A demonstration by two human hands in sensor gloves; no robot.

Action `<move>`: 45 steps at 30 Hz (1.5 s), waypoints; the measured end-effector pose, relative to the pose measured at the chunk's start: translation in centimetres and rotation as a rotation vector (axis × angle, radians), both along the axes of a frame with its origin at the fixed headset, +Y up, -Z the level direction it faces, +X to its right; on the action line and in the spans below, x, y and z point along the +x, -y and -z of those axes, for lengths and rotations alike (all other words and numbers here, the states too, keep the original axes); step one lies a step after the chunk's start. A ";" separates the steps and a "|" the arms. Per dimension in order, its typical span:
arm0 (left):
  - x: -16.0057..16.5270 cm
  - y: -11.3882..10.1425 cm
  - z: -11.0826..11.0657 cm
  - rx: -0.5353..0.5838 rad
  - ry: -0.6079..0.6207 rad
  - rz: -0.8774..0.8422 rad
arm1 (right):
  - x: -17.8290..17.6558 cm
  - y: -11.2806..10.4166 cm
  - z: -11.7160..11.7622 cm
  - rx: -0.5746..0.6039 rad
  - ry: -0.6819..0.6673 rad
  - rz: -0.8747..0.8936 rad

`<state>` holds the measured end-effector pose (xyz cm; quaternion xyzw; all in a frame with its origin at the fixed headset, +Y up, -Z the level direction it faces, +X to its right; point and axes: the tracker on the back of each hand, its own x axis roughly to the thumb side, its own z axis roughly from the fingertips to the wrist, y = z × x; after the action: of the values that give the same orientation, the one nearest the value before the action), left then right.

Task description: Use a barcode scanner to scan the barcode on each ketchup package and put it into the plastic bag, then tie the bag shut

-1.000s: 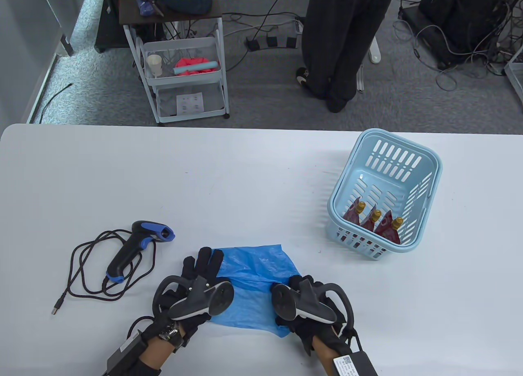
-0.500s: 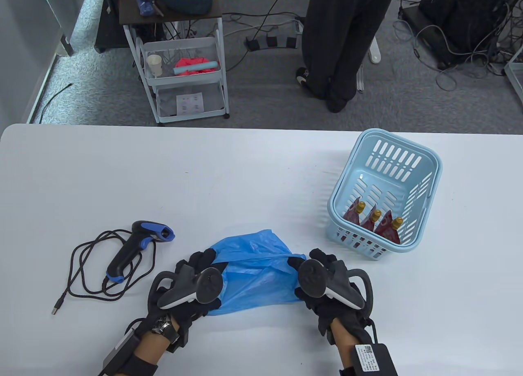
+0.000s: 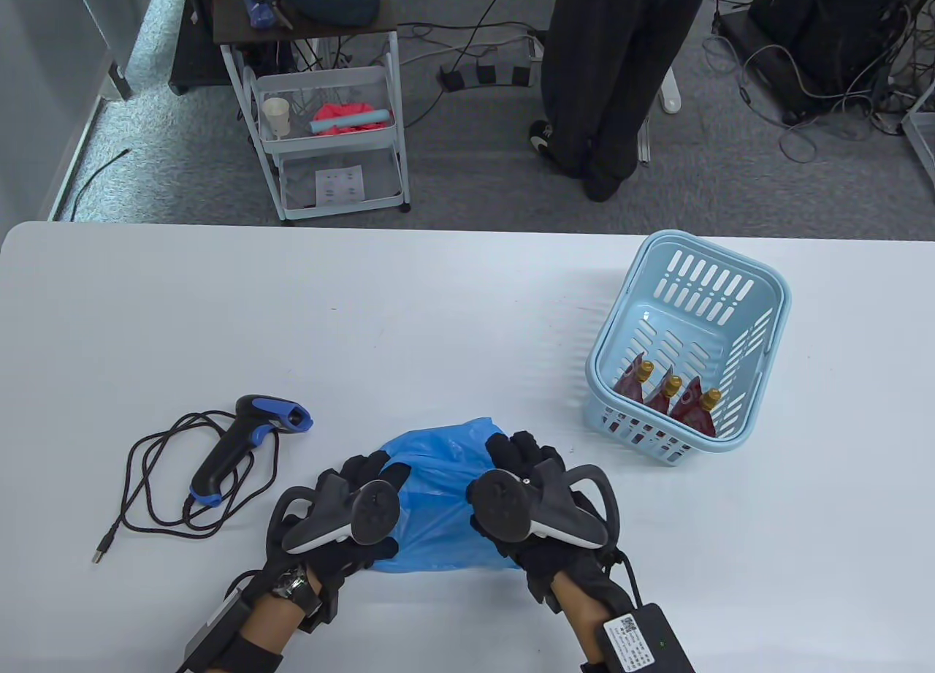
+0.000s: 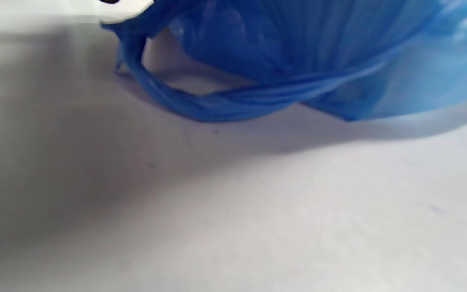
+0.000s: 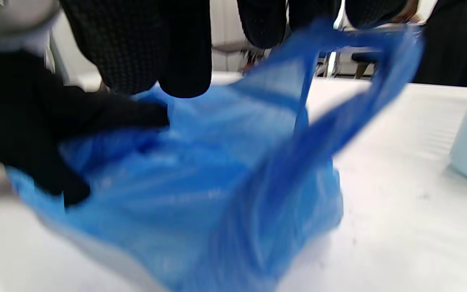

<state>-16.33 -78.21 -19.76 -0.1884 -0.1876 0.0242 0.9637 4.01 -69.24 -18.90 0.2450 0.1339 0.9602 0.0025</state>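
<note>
Now I've got the blue plastic bag [image 3: 438, 497] bunched at six o'clock on the table [image 3: 438, 315], my left hand [image 3: 350, 508] gripping its nine o'clock edge and my right hand [image 3: 529, 497] its three o'clock edge. Its mouth points toward twelve o'clock. Half a second ago the bag's long axis ran nine to three; my right hand has slid inward, squeezing it narrower. The scanner [image 3: 245, 439] lies untouched at nine o'clock, muzzle toward three; the ketchup packs [image 3: 668, 399] sit in the basket [image 3: 763, 300] at two o'clock.

**On the white table**

The white table [image 3: 438, 322] carries a barcode scanner [image 3: 245, 439] with its coiled black cable [image 3: 157, 476] at lower left, a blue plastic bag [image 3: 438, 505] at bottom centre, and a pale blue basket [image 3: 760, 315] at right.
</note>
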 end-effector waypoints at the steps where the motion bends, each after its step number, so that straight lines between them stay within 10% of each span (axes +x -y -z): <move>1: 0.0 0.0 0.0 -0.001 0.000 -0.001 | -0.6 1.0 0.0 -0.024 -0.014 -0.059; 16: 0.1 -0.1 0.0 0.005 0.011 0.019 | -1.0 7.8 3.4 -0.015 0.203 -0.180; 30: -0.5 -1.9 0.0 0.088 -0.016 0.053 | 0.8 7.6 3.2 -0.145 0.223 -0.345; 45: -4.5 -6.4 0.8 0.053 -0.108 -0.366 | 1.6 8.3 2.2 -0.216 0.215 -0.328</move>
<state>-20.85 -71.76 -20.60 -0.1243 -0.1673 0.2042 0.9565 5.59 -77.51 -21.14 0.1146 0.2730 0.9484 -0.1131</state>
